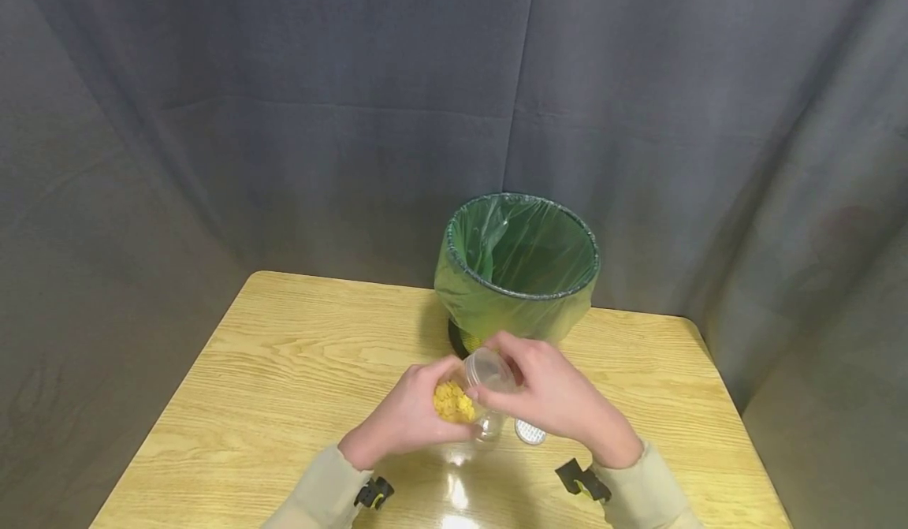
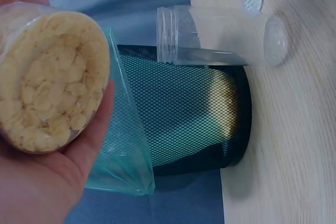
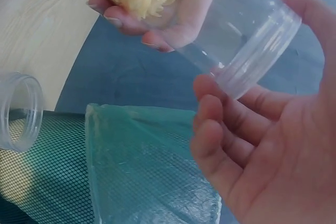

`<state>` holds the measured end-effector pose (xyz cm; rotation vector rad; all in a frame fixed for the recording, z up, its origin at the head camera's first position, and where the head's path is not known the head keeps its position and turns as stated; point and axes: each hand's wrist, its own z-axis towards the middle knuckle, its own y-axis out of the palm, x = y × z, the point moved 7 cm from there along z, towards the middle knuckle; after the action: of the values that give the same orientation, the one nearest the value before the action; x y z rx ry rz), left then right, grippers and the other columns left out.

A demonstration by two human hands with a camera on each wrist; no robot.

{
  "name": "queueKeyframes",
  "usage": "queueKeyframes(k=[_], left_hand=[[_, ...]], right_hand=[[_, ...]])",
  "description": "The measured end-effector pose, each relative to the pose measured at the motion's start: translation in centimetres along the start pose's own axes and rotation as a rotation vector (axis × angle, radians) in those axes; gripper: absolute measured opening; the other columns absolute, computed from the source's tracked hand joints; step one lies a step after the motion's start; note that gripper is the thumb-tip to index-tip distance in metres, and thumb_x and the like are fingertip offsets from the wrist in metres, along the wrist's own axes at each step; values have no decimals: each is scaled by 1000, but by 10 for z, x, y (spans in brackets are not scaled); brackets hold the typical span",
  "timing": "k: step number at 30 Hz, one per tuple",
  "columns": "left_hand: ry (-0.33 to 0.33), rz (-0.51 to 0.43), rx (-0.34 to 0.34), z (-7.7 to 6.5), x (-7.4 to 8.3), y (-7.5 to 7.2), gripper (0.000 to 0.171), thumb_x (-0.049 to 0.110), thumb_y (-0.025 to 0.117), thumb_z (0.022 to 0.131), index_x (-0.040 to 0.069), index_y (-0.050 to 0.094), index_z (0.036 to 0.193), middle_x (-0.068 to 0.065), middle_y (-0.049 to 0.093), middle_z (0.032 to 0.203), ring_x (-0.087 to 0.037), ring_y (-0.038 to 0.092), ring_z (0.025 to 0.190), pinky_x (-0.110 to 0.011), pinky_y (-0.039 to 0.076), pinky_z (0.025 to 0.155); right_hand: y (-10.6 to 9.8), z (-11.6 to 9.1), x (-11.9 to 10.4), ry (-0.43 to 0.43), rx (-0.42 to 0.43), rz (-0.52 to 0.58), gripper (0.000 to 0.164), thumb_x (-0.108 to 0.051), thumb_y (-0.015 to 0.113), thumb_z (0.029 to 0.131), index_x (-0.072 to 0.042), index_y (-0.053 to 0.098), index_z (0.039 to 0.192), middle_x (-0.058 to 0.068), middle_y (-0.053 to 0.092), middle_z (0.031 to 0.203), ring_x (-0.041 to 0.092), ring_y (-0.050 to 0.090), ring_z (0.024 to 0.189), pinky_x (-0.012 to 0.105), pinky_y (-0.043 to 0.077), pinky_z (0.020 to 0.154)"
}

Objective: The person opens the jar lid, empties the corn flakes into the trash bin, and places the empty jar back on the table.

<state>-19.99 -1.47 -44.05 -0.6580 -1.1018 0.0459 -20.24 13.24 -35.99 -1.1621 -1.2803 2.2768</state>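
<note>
A clear plastic jar (image 3: 231,30) with pale yellow flakes (image 1: 452,401) gathered at its bottom end is tilted between the two hands. My left hand (image 1: 407,411) grips it around the flake-filled end, whose round base faces the left wrist view. At the threaded neck, my right hand (image 1: 556,387) holds the jar between thumb and curled fingers. I cannot tell whether a clear lid covers the mouth. Beneath the hands, a second clear jar (image 2: 220,35) stands upright on the table without a lid. Beside it lies a small round disc (image 1: 530,432) with a pale grid pattern.
Behind the hands stands a dark mesh waste bin (image 2: 178,108), lined with a green plastic bag (image 1: 514,316) folded over its rim. The wooden table (image 1: 284,355) has rounded far corners. Grey curtains (image 1: 340,119) hang behind it and at both sides.
</note>
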Motion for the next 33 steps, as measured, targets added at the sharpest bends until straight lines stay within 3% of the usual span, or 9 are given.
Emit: queueKeyframes(k=[3, 5, 9, 17, 22, 24, 27, 30, 33], left_hand=[[4, -18, -25, 0, 0, 1, 59, 27, 93, 69, 30, 64, 120, 18, 67, 107, -7, 64, 92, -31, 55, 77], [5, -36, -51, -1, 0, 2, 58, 27, 92, 70, 29, 64, 120, 16, 67, 104, -8, 64, 86, -30, 56, 70], [15, -50, -96, -2, 0, 2, 56, 24, 91, 70, 25, 64, 118, 10, 68, 98, -9, 63, 77, -29, 55, 63], [32, -25, -126, -3, 1, -1, 62, 23, 91, 69, 25, 62, 123, 10, 68, 101, -8, 63, 83, -29, 55, 68], [34, 26, -113, -3, 2, -2, 56, 27, 91, 69, 25, 62, 117, 12, 68, 98, -7, 62, 80, -28, 54, 67], [32, 42, -105, -2, 3, -3, 53, 28, 91, 69, 28, 62, 113, 13, 67, 95, -7, 62, 78, -28, 54, 65], [21, 49, -98, -2, 4, -4, 51, 29, 90, 70, 31, 60, 110, 14, 65, 89, -6, 61, 72, -27, 54, 60], [8, 29, -100, -1, 5, -4, 50, 27, 90, 69, 32, 60, 109, 13, 64, 85, -7, 61, 69, -27, 54, 57], [6, 20, -94, -1, 6, -5, 50, 27, 91, 69, 32, 60, 109, 12, 64, 84, -7, 61, 69, -28, 54, 56]], right_hand=[[-2, -1, -4, -40, -19, 35, 31, -43, 78, 86, -24, 63, 104, -11, 53, 71, 7, 49, 61, 25, 43, 51], [-4, -2, -7, -65, -28, 45, 31, -39, 80, 83, -26, 64, 106, -12, 55, 75, 8, 51, 64, 25, 44, 54], [-8, -5, -12, -107, -52, 56, 41, -33, 83, 79, -27, 67, 116, -15, 58, 87, 11, 56, 74, 28, 49, 61], [-10, -10, -15, -134, -116, 84, 59, -24, 87, 74, -24, 66, 130, -14, 58, 102, 13, 55, 86, 29, 52, 71], [-11, -10, -11, -90, -109, 53, 64, -41, 88, 78, -22, 63, 133, -13, 59, 100, 10, 57, 85, 28, 52, 72], [-11, -9, -8, -39, -95, 34, 60, -53, 84, 79, -22, 64, 126, -14, 61, 93, 7, 58, 79, 27, 51, 68], [-10, -8, -3, 28, -86, 3, 47, -64, 76, 81, -22, 65, 99, -16, 56, 72, 3, 53, 63, 25, 46, 56], [-8, -7, -2, 39, -82, -28, 46, -65, 72, 85, -22, 55, 77, -17, 42, 58, 1, 40, 51, 23, 36, 45], [-6, -7, -2, 27, -78, -35, 49, -62, 71, 87, -21, 50, 71, -17, 35, 56, -1, 33, 50, 22, 30, 44]])
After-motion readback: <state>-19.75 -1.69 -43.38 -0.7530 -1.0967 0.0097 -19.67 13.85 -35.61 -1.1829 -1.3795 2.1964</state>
